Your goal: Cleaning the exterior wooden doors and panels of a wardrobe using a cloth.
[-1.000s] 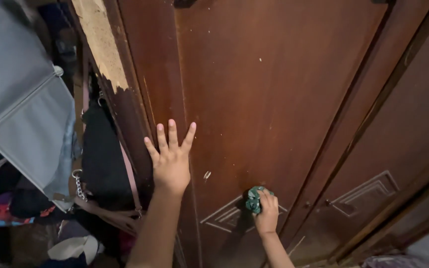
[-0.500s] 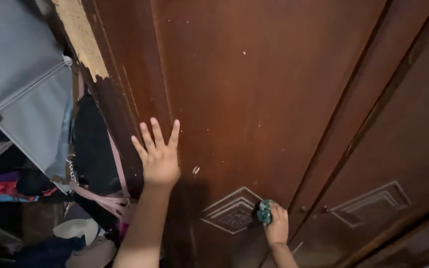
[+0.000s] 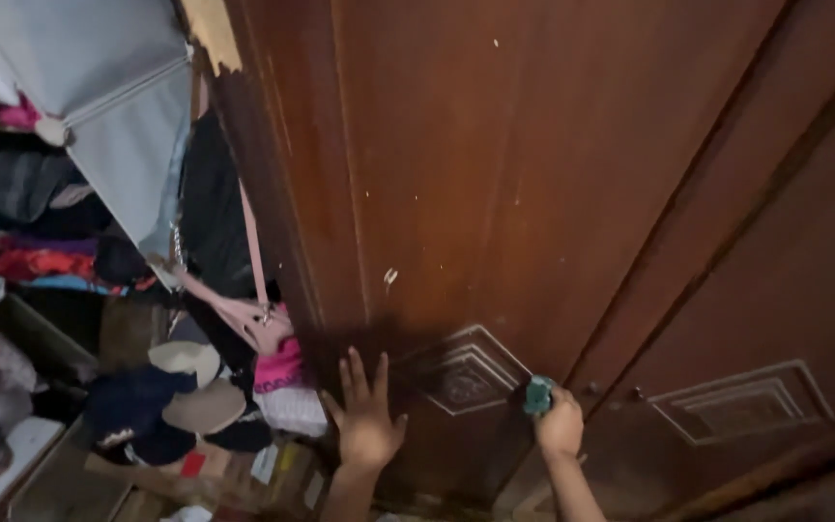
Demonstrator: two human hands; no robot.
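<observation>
Where the far left shows a grey fabric cover [image 3: 128,126] over shelves of folded clothes [image 3: 41,261] and a pink bag [image 3: 261,324] hanging by its strap, the dark wooden door [image 3: 533,174] fills everything to the right. Low on that door, the left hand [image 3: 367,418] lies flat with fingers spread — palm against the wood beside a carved diamond panel [image 3: 466,372]. Further right, the right hand [image 3: 561,425] is closed round a small green cloth [image 3: 537,395], pressing it against the door — just beside the panel's right corner.
</observation>
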